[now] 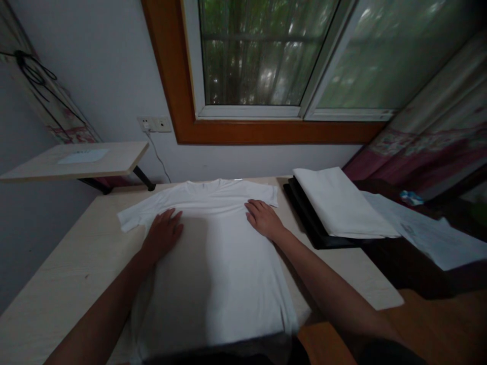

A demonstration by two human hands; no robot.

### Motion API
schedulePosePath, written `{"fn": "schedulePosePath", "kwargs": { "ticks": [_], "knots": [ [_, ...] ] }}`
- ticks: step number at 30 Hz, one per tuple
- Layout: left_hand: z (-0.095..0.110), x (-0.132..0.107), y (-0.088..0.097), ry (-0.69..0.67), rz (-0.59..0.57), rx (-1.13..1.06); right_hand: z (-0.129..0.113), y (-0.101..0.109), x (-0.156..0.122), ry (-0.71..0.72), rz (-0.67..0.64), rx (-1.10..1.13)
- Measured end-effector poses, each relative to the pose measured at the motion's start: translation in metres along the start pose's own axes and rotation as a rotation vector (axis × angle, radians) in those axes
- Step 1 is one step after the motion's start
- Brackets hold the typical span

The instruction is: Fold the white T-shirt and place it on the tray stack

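A white T-shirt [228,263] lies spread over the table, its collar toward the wall and its hem at the near edge. My left hand [163,234] rests on the shirt's left side, just below the sleeve, with fingers apart. On the opposite side, my right hand [263,218] lies flat on the cloth below the right sleeve, fingers stretched out. Shallow creases run across the chest between the two hands. Neither hand grips the fabric. A shadow covers the left half of the shirt's body.
The pale wooden table [72,268] reaches the wall under a window [266,56]. A raised shelf [117,158] on black legs stands back left. At right, folded white cloth [338,203] lies on a black item [304,218], beside loose paper sheets [422,228].
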State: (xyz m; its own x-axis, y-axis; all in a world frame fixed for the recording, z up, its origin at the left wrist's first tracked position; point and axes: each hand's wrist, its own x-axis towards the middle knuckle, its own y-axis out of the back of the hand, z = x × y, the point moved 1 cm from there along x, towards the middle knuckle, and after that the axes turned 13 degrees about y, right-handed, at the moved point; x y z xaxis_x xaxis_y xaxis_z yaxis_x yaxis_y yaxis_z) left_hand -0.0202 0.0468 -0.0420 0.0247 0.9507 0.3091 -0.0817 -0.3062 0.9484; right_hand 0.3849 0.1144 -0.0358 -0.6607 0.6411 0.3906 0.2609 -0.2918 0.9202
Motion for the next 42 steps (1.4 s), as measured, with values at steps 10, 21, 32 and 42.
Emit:
{"fn": "schedulePosePath", "kwargs": {
  "ticks": [10, 21, 32, 42],
  "knots": [
    [-0.004, 0.061, -0.025, 0.025, -0.054, 0.034, 0.061, -0.028, 0.046, 0.027, -0.016, 0.024],
    [-0.016, 0.090, -0.023, -0.023, -0.158, -0.042, 0.080, -0.037, 0.065, -0.004, 0.007, 0.058],
    [-0.071, 0.023, -0.002, 0.049, -0.010, -0.014, 0.081, -0.020, -0.007, -0.140, 0.114, 0.186],
    [-0.009, -0.050, 0.011, -0.017, -0.040, -0.019, -0.001, 0.008, -0.046, -0.076, 0.064, 0.193]
  ]
}}
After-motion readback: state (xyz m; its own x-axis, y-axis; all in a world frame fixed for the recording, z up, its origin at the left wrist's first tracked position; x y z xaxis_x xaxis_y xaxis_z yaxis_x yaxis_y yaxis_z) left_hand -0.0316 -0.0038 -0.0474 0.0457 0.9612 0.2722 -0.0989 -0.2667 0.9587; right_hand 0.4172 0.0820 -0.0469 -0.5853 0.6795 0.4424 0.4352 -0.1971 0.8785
